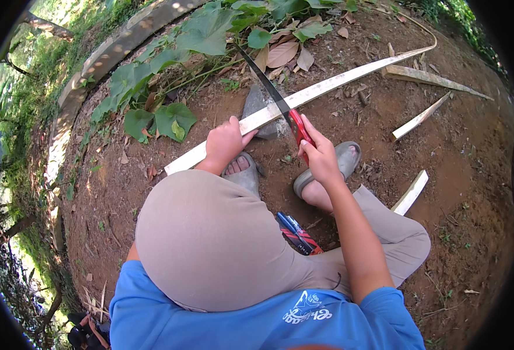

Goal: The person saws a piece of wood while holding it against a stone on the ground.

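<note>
A long pale wooden strip (pixel 335 83) lies slantwise across a grey stone (pixel 257 104) in front of my feet. My left hand (pixel 225 143) is closed over the strip near its left end, left of the stone. In my right hand (pixel 320 153) is the red handle of a handsaw (pixel 275 95). Its dark blade points up and to the left, crossing the strip just right of the stone. Whether the teeth bite into the wood I cannot tell.
To the right on the brown soil lie wooden offcuts (pixel 421 116) and a longer wooden piece (pixel 426 76). A blue marker (pixel 289 223) rests on a red and black item between my legs. Broad green leaves (pixel 174 121) and dry leaves (pixel 283 53) spread beyond the stone. A concrete curb (pixel 114 51) runs along the left.
</note>
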The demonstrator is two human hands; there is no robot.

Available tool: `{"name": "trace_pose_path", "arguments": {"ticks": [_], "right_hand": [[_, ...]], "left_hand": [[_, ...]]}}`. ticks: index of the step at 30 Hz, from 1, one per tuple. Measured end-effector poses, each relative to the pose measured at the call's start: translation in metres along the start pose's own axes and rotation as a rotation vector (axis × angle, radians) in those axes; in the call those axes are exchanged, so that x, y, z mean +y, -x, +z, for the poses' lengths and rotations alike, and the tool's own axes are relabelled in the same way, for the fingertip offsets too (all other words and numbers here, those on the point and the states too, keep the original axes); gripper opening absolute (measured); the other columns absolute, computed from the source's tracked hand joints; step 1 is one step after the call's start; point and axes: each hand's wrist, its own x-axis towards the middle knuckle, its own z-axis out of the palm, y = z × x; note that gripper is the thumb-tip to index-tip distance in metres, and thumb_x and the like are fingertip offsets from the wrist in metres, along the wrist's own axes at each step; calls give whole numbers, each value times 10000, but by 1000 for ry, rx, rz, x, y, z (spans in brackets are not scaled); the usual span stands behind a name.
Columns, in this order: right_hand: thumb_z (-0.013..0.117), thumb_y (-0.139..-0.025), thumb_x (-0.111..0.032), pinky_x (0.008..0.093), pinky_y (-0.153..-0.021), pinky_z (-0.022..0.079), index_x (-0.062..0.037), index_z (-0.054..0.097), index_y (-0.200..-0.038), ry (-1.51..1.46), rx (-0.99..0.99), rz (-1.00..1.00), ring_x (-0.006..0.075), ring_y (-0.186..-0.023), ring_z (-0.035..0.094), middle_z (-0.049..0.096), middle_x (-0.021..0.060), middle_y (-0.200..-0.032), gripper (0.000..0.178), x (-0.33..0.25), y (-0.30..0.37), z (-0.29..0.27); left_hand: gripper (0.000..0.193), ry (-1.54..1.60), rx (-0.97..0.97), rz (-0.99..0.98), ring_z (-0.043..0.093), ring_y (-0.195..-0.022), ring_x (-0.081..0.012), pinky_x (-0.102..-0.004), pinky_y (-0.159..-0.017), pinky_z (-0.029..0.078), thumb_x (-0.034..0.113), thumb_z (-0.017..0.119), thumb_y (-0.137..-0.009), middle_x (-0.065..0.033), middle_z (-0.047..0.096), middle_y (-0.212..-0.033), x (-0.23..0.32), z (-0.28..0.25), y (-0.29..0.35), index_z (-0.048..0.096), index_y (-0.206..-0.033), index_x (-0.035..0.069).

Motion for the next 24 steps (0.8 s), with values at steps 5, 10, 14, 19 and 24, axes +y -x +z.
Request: {"name": "trace_pose_path", "arguments": {"ticks": [5,10,14,19,24], "right_hand": [[692,-1143,-87,403,-808,597,-172,599,-1757,486,117,-197,315,-854,773,832,289,-1107,627,-12,-31,28],[714,-1121,-48,443,-796,611,-192,669,-1701,471,145,-188,456,-908,836,812,314,-1075,600,-12,32,16],[729,-1108,-30,433,-764,613,-215,697,-1685,581,206,-282,418,-816,821,823,290,-1053,607,-7,80,-4],[751,-1111,-62,413,-710,592,-215,697,-1682,479,234,-266,419,-743,783,796,302,-1013,593,0,21,20],[738,-1124,-64,408,-749,611,-204,676,-1699,515,199,-155,381,-801,821,798,313,-1077,595,-14,19,27]], "left_hand": [[702,1,-6,-11,828,-689,-385,-502,-607,663,735,787,-1037,-173,784,-760,1,-3,-1,656,-974,48],[700,39,1,-3,827,-694,-386,-505,-614,662,736,789,-1036,-175,788,-772,0,-6,-2,661,-969,51],[685,80,30,16,826,-702,-387,-509,-618,659,721,794,-1042,-179,795,-789,-5,2,2,668,-986,49],[689,43,49,32,830,-711,-380,-504,-621,662,724,788,-1047,-159,796,-798,-7,9,4,673,-1009,45],[694,-3,1,12,834,-719,-371,-492,-625,668,729,783,-1047,-163,794,-820,-3,2,2,669,-1017,45]]}}
